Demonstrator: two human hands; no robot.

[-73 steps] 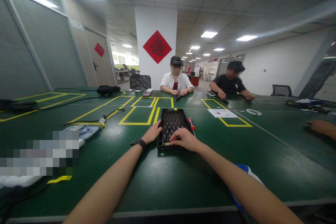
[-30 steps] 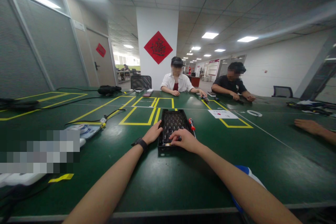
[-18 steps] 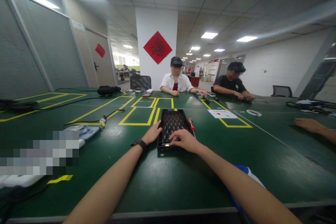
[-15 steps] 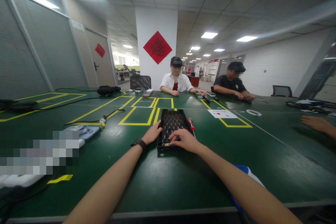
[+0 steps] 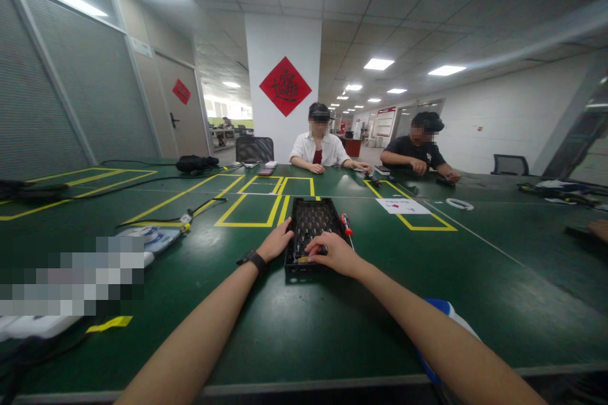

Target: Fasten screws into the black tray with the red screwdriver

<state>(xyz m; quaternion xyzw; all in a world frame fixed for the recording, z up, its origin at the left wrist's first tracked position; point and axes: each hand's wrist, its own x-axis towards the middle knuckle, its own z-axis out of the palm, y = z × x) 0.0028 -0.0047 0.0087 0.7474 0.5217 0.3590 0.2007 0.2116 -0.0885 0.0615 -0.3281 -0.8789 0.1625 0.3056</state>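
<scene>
A black rectangular case (image 5: 297,270) lies on the green table, long side pointing away from me, its inside covered with a grid of small holes or studs. My left hand (image 5: 275,243) grips its left wall, thumb up along the rim. Over the near end, my right hand (image 5: 338,255) reaches inside with thumb and fingers pinched together. Whatever sits between those fingertips is too small to make out. Just beside them, a small yellowish piece (image 5: 303,259) shows in the case. Close along the right wall lies a screwdriver (image 5: 346,221) with a red handle.
Yellow tape (image 5: 244,224) marks rectangles on the table. A white paper sheet (image 5: 401,205) and a white ring (image 5: 459,204) lie to the right. Cables and a plastic pouch (image 5: 164,234) are at left. A blue-white object (image 5: 446,310) is under my right forearm. Two people sit opposite.
My hands and the case stay nearly in place, with the right fingers shifting slightly. The other person's hand at the far right has drawn back toward the edge; the dark-shirted person's arms have moved.
</scene>
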